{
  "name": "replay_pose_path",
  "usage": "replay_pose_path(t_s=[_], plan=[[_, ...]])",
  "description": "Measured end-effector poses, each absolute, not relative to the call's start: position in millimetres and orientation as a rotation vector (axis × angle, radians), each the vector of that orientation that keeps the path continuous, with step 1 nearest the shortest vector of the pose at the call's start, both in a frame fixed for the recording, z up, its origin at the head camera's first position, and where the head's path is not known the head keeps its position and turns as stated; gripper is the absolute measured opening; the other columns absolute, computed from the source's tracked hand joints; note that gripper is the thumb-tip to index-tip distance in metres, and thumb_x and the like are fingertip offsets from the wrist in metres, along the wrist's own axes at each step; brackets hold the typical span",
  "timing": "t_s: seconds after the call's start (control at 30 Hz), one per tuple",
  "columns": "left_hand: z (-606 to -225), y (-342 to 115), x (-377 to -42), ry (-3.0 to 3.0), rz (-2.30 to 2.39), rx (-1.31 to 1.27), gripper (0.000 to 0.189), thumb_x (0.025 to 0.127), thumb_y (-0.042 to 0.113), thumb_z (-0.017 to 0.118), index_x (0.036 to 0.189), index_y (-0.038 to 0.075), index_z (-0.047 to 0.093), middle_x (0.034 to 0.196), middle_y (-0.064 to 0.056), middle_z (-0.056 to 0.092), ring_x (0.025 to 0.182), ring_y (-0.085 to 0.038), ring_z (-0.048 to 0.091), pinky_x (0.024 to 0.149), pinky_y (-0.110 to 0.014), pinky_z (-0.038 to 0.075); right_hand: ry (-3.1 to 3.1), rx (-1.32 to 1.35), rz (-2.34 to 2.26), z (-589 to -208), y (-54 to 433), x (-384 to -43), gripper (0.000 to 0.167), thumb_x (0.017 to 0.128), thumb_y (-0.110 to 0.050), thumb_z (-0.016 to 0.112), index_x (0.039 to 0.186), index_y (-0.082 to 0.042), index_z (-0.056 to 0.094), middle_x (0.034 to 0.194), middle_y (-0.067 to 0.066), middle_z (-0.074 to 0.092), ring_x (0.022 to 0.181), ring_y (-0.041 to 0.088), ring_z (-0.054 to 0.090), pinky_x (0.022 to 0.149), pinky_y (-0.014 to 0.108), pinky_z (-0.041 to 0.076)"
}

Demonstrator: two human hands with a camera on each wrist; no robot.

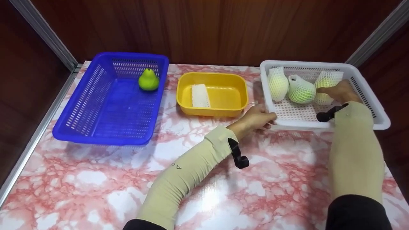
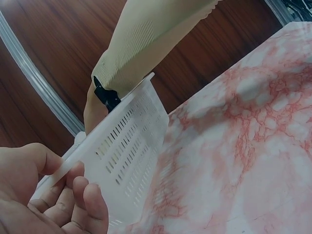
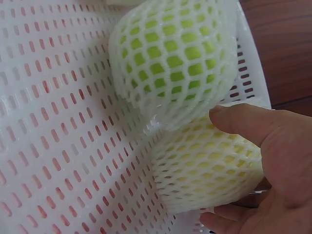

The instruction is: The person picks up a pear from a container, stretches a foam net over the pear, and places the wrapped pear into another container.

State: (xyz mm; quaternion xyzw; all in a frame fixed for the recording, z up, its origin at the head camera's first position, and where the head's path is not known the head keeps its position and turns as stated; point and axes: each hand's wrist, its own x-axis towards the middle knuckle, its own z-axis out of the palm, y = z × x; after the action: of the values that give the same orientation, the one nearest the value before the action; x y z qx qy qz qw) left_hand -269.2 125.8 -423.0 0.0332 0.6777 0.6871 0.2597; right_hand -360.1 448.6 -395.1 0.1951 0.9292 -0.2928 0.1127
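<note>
My left hand [image 1: 255, 118] pinches the near left corner of the white basket [image 1: 300, 125], thumb over the rim and fingers curled beneath it, as the left wrist view shows. Inside the basket, three fruits wear white foam nets. My right hand [image 3: 282, 165] holds the rightmost one, a yellowish fruit in a foam net [image 3: 209, 165], with the thumb on its near side and the fingers partly hidden behind it. Against that fruit sits a green fruit in a foam net [image 3: 170, 58]. A pale netted fruit [image 1: 277, 84] stands at the basket's left end.
A blue basket [image 1: 105, 139] at the left contains a bare green pear [image 1: 149, 80] near its back right corner. Between the baskets stands a yellow tub [image 1: 211, 111] with an empty foam net [image 1: 200, 95] in it. A wooden panel [image 1: 211, 32] closes off the back.
</note>
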Motion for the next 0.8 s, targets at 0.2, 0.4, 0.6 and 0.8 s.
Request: replay_pose_path(t_s=[0.2, 0.4, 0.6, 0.8], plan=[[-424, 125, -269, 1.843, 1.862, 0.083, 0.021, 0.094, 0.007, 0.065, 0.076, 0.011, 0.057, 0.069, 0.001, 0.067, 0.055, -0.011, 0.053, 0.047, -0.024, 0.047, 2.721, 0.596, -0.860, -392, 450, -360, 0.103, 0.090, -0.062, 0.065, 0.145, 0.015, 0.022, 0.117, 0.024, 0.039, 0.102, 0.035, 0.044, 0.084, 0.046, 0.048], [-424, 126, -268, 1.838, 1.866, 0.051, 0.021, 0.094, 0.007, 0.065, 0.077, 0.011, 0.054, 0.069, 0.000, 0.067, 0.052, -0.010, 0.051, 0.048, -0.024, 0.046, 2.745, 0.560, -0.896, -389, 451, -360, 0.107, 0.088, -0.064, 0.066, 0.149, 0.012, 0.020, 0.113, 0.024, 0.043, 0.084, 0.027, 0.049, 0.064, 0.036, 0.047], [-423, 127, -268, 1.828, 1.872, 0.052, 0.023, 0.094, 0.007, 0.065, 0.075, 0.012, 0.053, 0.068, 0.000, 0.067, 0.053, -0.011, 0.051, 0.046, -0.023, 0.046, 2.753, 0.552, -0.942, -386, 452, -360, 0.101, 0.088, -0.062, 0.067, 0.148, 0.009, 0.028, 0.098, 0.013, 0.044, 0.070, 0.019, 0.043, 0.057, 0.034, 0.044], [-422, 127, -268, 1.829, 1.866, 0.074, 0.023, 0.095, 0.007, 0.065, 0.074, 0.011, 0.054, 0.068, 0.000, 0.067, 0.052, -0.011, 0.051, 0.047, -0.024, 0.045, 2.747, 0.552, -0.974, -383, 454, -357, 0.104, 0.088, -0.064, 0.066, 0.150, 0.010, 0.027, 0.136, 0.024, 0.038, 0.112, 0.035, 0.040, 0.094, 0.052, 0.048]])
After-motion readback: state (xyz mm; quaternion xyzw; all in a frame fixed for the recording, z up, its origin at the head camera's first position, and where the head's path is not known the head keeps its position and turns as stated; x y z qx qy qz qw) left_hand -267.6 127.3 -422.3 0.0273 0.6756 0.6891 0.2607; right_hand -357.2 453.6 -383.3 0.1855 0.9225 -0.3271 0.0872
